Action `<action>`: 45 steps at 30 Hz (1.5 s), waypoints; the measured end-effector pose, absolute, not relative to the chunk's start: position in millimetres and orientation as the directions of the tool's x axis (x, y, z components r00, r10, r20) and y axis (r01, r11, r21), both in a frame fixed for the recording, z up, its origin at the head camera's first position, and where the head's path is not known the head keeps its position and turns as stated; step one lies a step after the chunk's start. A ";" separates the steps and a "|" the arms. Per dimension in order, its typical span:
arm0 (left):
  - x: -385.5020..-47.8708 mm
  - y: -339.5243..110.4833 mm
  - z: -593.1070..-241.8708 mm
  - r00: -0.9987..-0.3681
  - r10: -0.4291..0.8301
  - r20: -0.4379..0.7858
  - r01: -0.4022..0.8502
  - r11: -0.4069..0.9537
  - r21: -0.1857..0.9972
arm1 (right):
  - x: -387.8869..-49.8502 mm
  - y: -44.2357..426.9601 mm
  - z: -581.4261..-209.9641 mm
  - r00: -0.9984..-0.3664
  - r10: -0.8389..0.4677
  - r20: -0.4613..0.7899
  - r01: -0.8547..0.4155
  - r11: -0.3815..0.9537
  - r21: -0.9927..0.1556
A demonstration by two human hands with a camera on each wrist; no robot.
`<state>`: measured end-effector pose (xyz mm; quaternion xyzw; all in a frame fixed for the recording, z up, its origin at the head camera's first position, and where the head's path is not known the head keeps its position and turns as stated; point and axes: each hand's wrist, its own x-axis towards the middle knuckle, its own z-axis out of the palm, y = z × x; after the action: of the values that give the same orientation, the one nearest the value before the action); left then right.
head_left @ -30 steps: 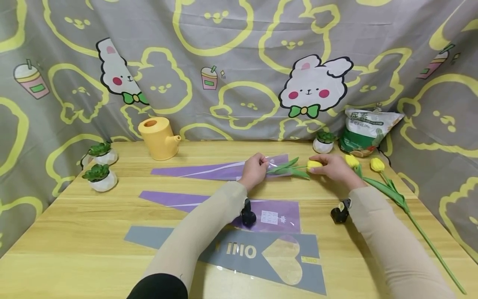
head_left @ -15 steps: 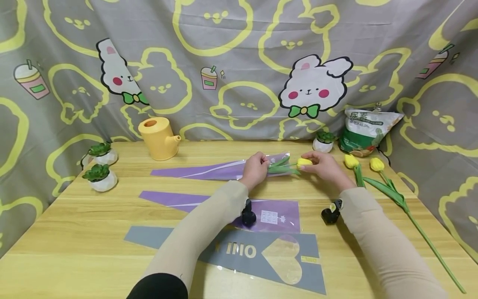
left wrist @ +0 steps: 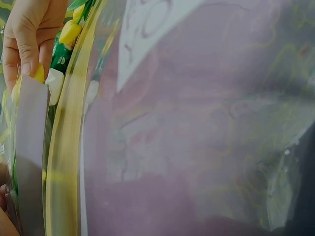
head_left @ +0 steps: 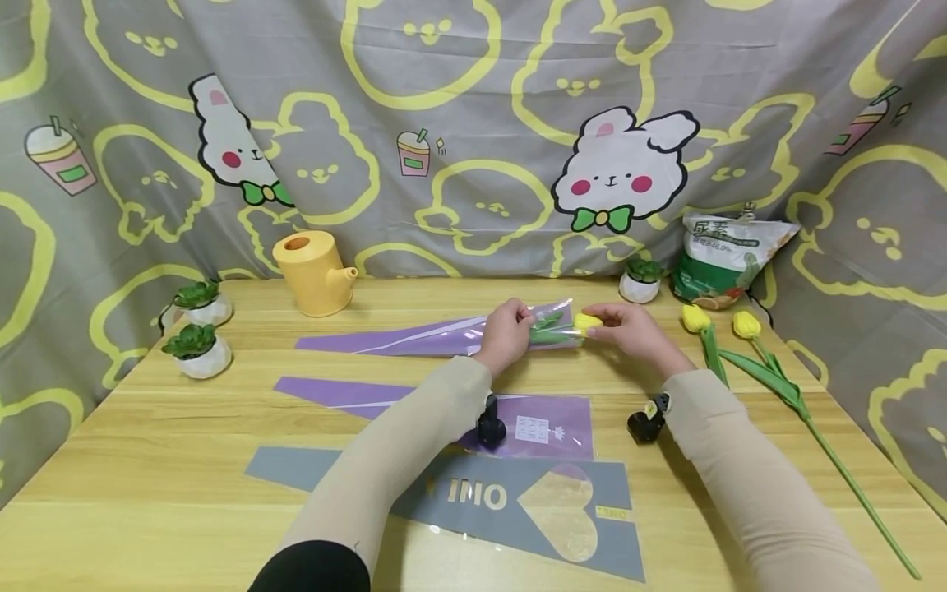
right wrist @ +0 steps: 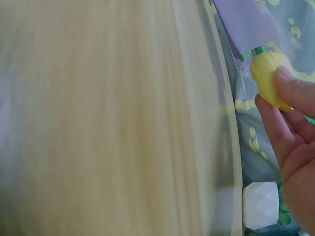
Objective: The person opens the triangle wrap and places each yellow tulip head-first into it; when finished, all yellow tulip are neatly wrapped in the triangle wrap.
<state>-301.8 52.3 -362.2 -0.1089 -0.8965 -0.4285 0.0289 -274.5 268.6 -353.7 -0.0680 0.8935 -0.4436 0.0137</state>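
My left hand [head_left: 506,335] pinches the upper edge of the farthest purple sleeve [head_left: 444,337], near its wide end. Green leaves of a tulip lie within that sleeve's clear mouth. The yellow tulip head [head_left: 586,323] is at the opening, pinched by my right hand [head_left: 629,330] between thumb and fingers. In the right wrist view the tulip head [right wrist: 267,78] sits between thumb and fingertips, just beyond the purple sleeve [right wrist: 245,24]. The left wrist view shows the right hand [left wrist: 30,39] above the sleeve's edge; only a bit of the left hand appears at the lower left.
Another purple sleeve [head_left: 551,427] and a grey sleeve [head_left: 488,497] with a heart window lie nearer. Two yellow tulips [head_left: 695,319] rest at the right. A yellow watering can [head_left: 314,275], potted succulents [head_left: 203,358] and a green-white bag [head_left: 718,267] stand around the table's back and left.
My right hand has moved left with the tulip, and its leaves have slid farther into the purple sleeve. My left hand has stayed nearly in place on the sleeve.
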 end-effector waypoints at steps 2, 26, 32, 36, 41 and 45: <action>-301.3 52.1 -362.2 -0.975 0.167 0.146 0.219 0.611 0.761 | -275.4 267.9 -354.8 -0.991 -0.130 0.029 -0.100 0.587 -0.803; -296.9 54.5 -354.0 -0.942 0.243 0.232 0.336 0.674 0.658 | -283.1 257.1 -356.5 -0.991 -0.134 -0.017 -0.046 0.453 -0.890; -297.1 54.3 -355.9 -0.949 0.221 0.223 0.314 0.661 0.682 | -286.9 253.6 -359.2 -0.991 -0.136 -0.005 -0.057 0.449 -0.892; -296.4 53.8 -356.7 -0.952 0.210 0.223 0.307 0.659 0.687 | -287.5 252.1 -361.4 -0.990 -0.141 -0.006 -0.059 0.453 -0.889; -296.1 53.0 -356.7 -0.950 0.213 0.227 0.311 0.662 0.682 | -287.4 249.6 -362.2 -0.990 -0.139 -0.013 -0.052 0.453 -0.890; -296.2 52.3 -358.0 -0.952 0.209 0.223 0.306 0.663 0.683 | -287.4 246.8 -363.9 -0.992 -0.129 -0.016 -0.040 0.424 -0.905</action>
<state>-296.2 52.3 -358.0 -0.1415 -0.9097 -0.3853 0.0624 -287.4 246.8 -363.9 -0.0501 0.8427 -0.5345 0.0413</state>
